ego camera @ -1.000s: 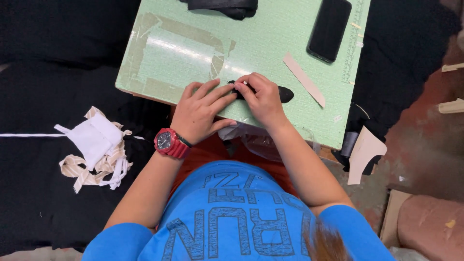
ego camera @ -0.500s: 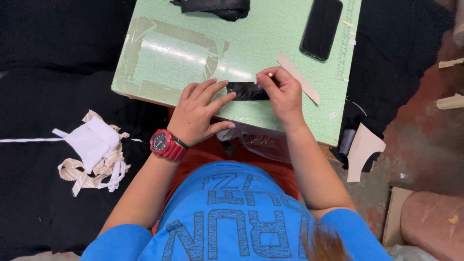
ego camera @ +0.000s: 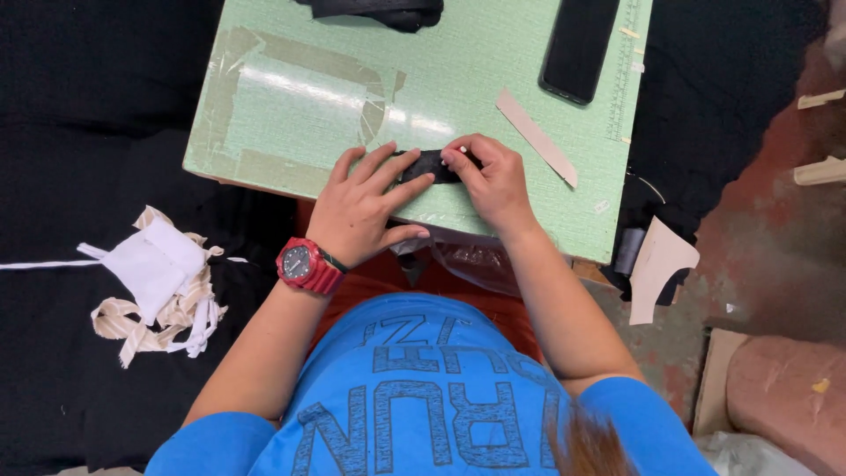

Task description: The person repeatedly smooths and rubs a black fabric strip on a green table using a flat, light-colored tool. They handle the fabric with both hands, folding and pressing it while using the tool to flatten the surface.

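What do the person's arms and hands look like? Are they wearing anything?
Both arms are bare below short bright blue sleeves of a T-shirt with darker blue printing. The left hand has a chunky red wristwatch with a dark round face on its wrist. The right hand wears no glove, ring or watch that shows.

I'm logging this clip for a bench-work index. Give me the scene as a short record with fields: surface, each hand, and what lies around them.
surface: green cutting mat, taped patch on its left part
left hand: spread flat, fingers pressing on the small black piece; red watch on the wrist
right hand: fingers pinching the same black piece at its right end
near the right hand: tan strip lying on the mat
far edge: black phone, dark folded material
off the mat, left: pile of white and cream scraps on black cloth
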